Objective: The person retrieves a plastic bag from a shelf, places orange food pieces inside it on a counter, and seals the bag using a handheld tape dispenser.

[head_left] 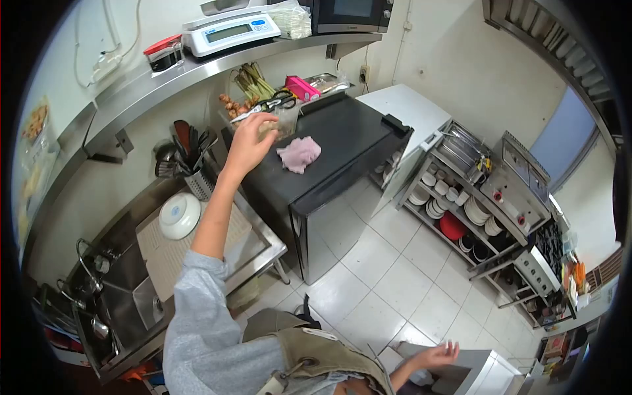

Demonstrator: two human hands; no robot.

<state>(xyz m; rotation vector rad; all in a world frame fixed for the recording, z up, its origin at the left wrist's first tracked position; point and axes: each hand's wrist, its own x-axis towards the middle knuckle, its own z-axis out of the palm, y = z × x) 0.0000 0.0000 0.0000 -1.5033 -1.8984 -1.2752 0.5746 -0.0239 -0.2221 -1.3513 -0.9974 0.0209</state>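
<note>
My left hand [253, 141] reaches over the near left corner of a dark countertop [349, 131]. Its fingers and thumb curve apart with nothing visible between them. Just beyond the fingertips lie scissors [280, 101] with black handles, over a clear container [284, 124]. A crumpled pink cloth [299, 155] rests on the dark top, right of my left hand and apart from it. Low at the right, my right hand [434, 356] is held out from my body, fingers spread, holding nothing I can see. A white drawer or cabinet edge [487, 375] is near it.
A steel shelf [141, 82] bearing a digital scale [230, 31] runs above the counter. A sink [122, 289] and an upturned white bowl [180, 216] are left. Green stalks [253, 82] and a pink box [301, 87] stand behind. Dish shelves [454, 210] stand right.
</note>
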